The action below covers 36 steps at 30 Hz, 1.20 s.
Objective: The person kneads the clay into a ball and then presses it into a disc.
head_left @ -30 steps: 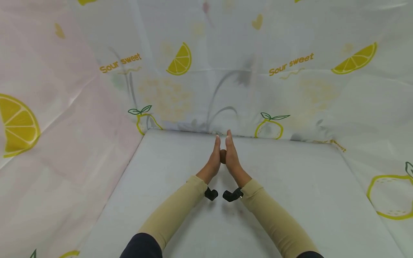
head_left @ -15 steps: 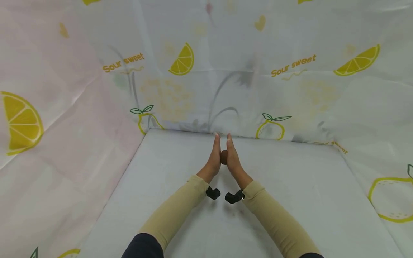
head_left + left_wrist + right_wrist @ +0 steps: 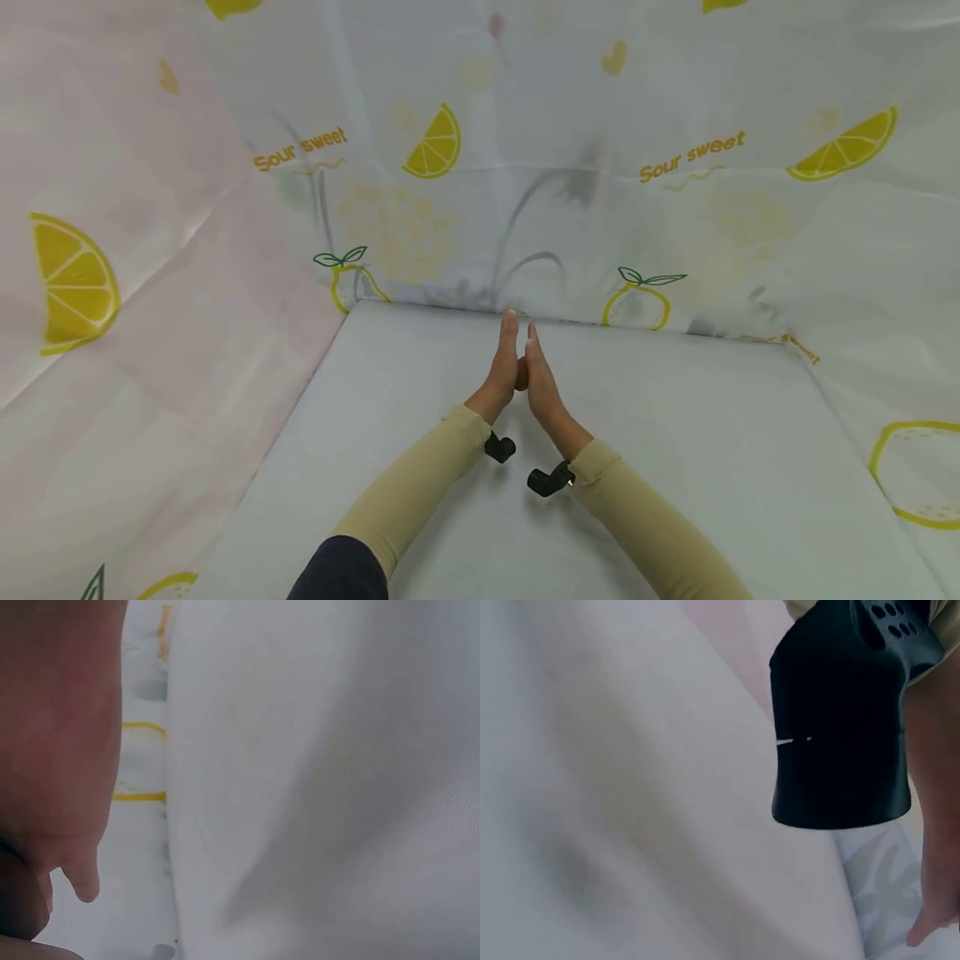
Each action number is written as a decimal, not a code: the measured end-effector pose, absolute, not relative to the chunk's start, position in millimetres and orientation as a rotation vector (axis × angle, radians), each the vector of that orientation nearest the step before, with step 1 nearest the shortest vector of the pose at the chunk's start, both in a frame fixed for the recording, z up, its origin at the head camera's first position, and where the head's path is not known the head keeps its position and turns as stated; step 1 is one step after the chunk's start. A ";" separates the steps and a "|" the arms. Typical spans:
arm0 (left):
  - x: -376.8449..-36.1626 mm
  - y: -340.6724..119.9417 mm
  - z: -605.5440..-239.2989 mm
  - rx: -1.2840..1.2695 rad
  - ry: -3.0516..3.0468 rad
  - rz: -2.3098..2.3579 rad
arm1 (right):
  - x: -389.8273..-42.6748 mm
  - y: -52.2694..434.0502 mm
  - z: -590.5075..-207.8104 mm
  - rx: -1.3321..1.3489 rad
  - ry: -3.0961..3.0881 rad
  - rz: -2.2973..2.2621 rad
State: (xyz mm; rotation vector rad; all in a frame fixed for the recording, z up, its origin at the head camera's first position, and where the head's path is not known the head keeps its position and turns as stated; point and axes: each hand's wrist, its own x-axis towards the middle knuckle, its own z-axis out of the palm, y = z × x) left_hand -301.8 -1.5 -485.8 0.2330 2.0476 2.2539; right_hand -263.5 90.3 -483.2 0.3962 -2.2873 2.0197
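A small brown rounded lump (image 3: pixel 522 374) sits between my two palms, above the white table. Its sides are mostly covered by the hands, and its material is not clear. My left hand (image 3: pixel 501 367) presses it from the left, fingers straight and pointing away from me. From the right, my right hand (image 3: pixel 543 383) presses flat against it, its fingertips a little nearer to me than the left ones. In the left wrist view part of a hand (image 3: pixel 60 735) fills the left side, with a dark brown surface (image 3: pixel 19 900) below it.
The white tabletop (image 3: pixel 675 433) ends at a hanging sheet (image 3: pixel 525 208) printed with lemons, which also rises at both sides. Black wrist-worn devices (image 3: pixel 551 480) jut inward below the wrists. Shadows of the arms fall on the table.
My right hand has slid back toward me along the lump, while the left has shifted slightly forward against it. The lump stays between the palms. The head view has shifted slightly.
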 end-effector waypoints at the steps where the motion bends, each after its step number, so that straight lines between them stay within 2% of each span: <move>1: -302.3 -0.7 -487.2 0.240 2.057 2.246 | -258.9 90.4 -477.5 0.403 -2.292 2.013; 5: -303.5 1.6 -489.2 0.245 2.093 2.211 | -243.4 90.0 -457.6 0.429 -2.287 1.999; 12: -301.5 -2.4 -489.2 0.219 2.114 2.173 | -242.7 86.4 -450.3 0.477 -2.259 1.980; 17: -297.4 -5.4 -488.7 0.171 2.059 2.116 | -260.3 87.1 -461.8 0.457 -2.224 1.980; 23: -294.6 -5.7 -485.1 0.226 2.001 2.120 | -283.0 89.5 -479.7 0.404 -2.173 2.024; 33: -293.0 -5.1 -481.8 0.393 1.866 2.198 | -294.6 98.2 -486.0 0.276 -2.198 2.050; 36: -292.3 -5.8 -478.7 0.426 1.880 2.209 | -289.5 100.0 -477.8 0.249 -2.226 2.069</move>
